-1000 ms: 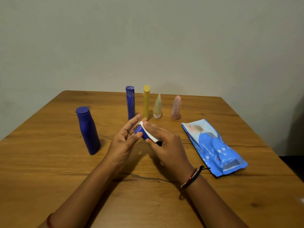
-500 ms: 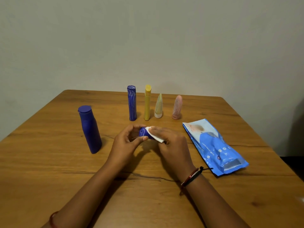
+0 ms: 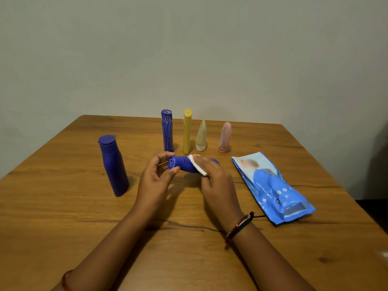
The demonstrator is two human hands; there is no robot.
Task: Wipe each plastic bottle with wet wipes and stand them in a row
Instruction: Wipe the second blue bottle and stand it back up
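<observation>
So my left hand point(image 3: 156, 177) had the small blue bottle point(image 3: 182, 164) pinched by its end, fingertips and thumb curled round the base, holding it sideways just above the counter point(image 3: 63, 217). My guess is that sideways hold was so I could roll it while wiping. My right hand point(image 3: 214, 177) had its grip wrapped over the bottle's middle with the white wet wipe point(image 3: 197, 168) pressed between fingers and plastic, so both grips were clenched on something, neither loose.

Off to my right lay the blue wipes pack point(image 3: 273, 185), flat on the counter and near enough to grab another sheet. On my left stood the big dark blue bottle point(image 3: 113, 164), upright and well apart from the others; I couldn't tell if it counted as done or was waiting its turn.

Further back was the row: patterned blue bottle point(image 3: 167, 131), yellow bottle point(image 3: 187, 131), pale cone-shaped bottle point(image 3: 201, 136) and pink bottle point(image 3: 224, 137), all upright, side by side with small gaps. Looked like the finished ones to me.
</observation>
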